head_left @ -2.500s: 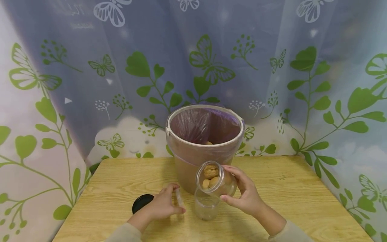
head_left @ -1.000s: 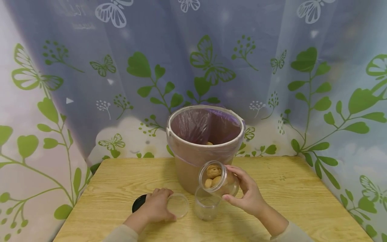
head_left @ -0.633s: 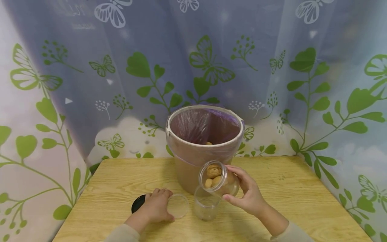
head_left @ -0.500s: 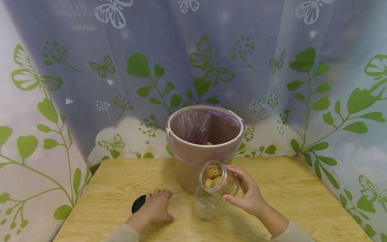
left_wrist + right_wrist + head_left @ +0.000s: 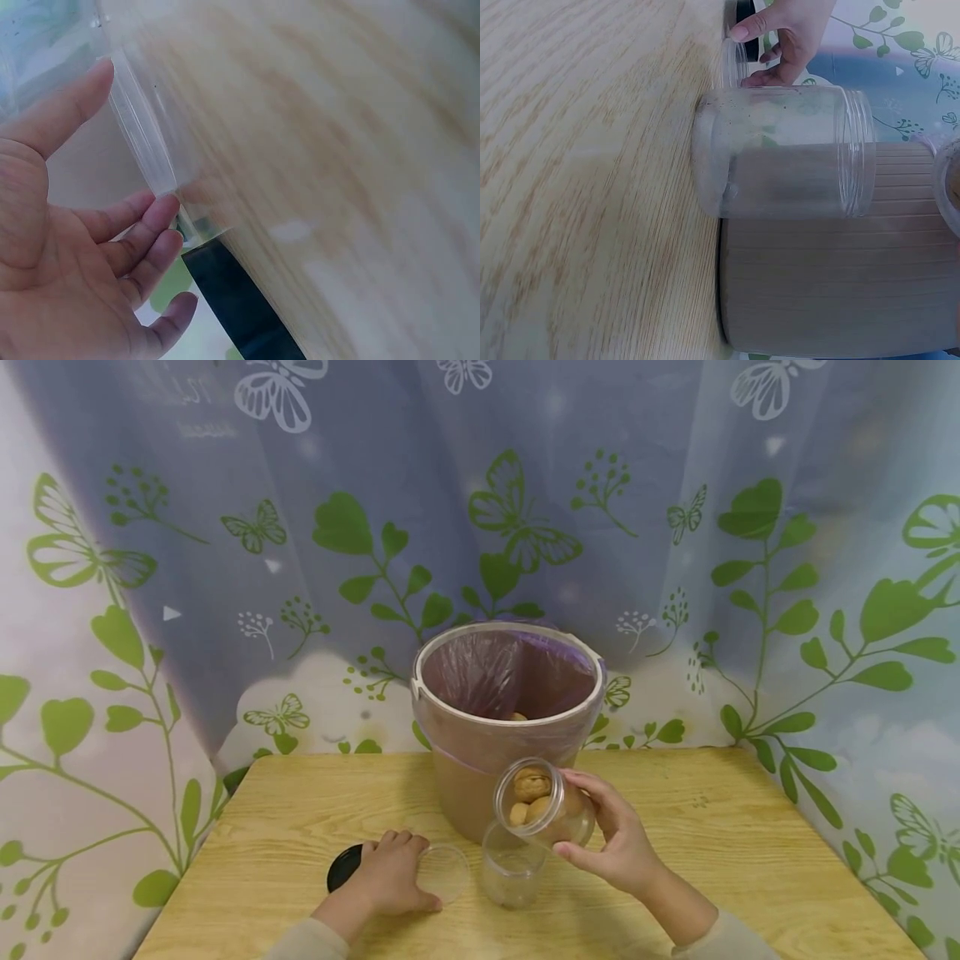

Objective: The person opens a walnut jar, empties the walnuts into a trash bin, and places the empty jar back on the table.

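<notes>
My right hand [image 5: 611,839] grips a clear plastic jar [image 5: 573,818] in the head view. The jar is tilted with its mouth to the left, and a walnut [image 5: 532,785] and smooth tan pieces lie inside. Just below it, a second clear jar [image 5: 512,881] stands upright on the table; the right wrist view shows this jar [image 5: 784,150] close up. My left hand [image 5: 390,872] rests beside a clear round lid [image 5: 444,872] lying flat. Thumb and fingertips are at the rim of that lid [image 5: 142,131] in the left wrist view, fingers loosely bent.
A black lid [image 5: 345,867] lies left of my left hand, partly covered by it. Behind the jars stands a brown bucket [image 5: 472,785] with a plastic liner and a pale rim. A printed curtain [image 5: 375,443] hangs behind the wooden table [image 5: 712,827].
My left hand has lowered the clear lid from upright to flat on the table. The tilted jar in my right hand has shifted slightly right, then stayed still.
</notes>
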The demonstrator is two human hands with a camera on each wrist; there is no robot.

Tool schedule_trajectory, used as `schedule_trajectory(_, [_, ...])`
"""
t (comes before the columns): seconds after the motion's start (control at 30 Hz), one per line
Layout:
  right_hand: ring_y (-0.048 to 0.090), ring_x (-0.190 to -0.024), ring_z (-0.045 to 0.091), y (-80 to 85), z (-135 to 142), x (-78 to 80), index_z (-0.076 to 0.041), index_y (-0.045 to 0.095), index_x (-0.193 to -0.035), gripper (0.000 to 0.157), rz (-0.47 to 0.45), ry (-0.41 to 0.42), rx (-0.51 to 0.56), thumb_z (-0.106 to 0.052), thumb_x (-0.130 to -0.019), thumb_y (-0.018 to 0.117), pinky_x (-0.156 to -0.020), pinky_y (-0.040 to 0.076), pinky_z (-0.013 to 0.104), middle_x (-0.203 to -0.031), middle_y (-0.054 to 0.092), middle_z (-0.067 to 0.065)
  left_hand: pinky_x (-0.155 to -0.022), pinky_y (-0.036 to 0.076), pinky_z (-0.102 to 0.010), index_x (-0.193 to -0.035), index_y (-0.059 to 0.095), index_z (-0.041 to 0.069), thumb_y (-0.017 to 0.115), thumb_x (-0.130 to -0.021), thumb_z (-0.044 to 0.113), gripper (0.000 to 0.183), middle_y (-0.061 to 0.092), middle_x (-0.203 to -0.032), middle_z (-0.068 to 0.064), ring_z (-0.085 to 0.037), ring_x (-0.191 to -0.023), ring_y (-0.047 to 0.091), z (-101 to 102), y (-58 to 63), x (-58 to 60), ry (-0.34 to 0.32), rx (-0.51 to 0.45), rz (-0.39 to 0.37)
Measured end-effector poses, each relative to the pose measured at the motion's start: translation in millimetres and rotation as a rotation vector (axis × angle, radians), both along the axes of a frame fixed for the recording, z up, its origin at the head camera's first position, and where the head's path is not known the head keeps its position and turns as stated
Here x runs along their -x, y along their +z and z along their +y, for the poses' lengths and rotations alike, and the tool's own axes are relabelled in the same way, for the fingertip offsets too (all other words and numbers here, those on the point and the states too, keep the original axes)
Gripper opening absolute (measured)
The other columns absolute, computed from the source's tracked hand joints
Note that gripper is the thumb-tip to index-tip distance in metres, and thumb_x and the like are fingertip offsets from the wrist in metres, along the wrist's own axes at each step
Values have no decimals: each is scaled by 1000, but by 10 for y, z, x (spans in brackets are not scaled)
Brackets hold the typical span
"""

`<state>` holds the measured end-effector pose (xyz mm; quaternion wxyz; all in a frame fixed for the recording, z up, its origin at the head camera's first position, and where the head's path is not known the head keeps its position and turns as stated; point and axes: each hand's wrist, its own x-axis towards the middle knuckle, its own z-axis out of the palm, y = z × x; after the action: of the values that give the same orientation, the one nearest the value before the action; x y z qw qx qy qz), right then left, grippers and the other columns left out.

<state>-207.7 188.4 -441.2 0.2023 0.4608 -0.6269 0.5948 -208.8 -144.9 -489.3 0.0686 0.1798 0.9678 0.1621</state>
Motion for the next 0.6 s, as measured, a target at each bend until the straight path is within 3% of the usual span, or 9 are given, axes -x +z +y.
schedule_trajectory(0.6, [47, -136, 22, 5, 38, -10, 15, 41, -139, 79, -14, 5, 7, 13, -72, 82, -111, 37, 28, -146, 50, 15, -91, 35, -63, -130, 61, 7, 87, -67, 56, 84, 59, -128, -11, -36, -121, 48, -49, 13, 8, -17, 8, -21])
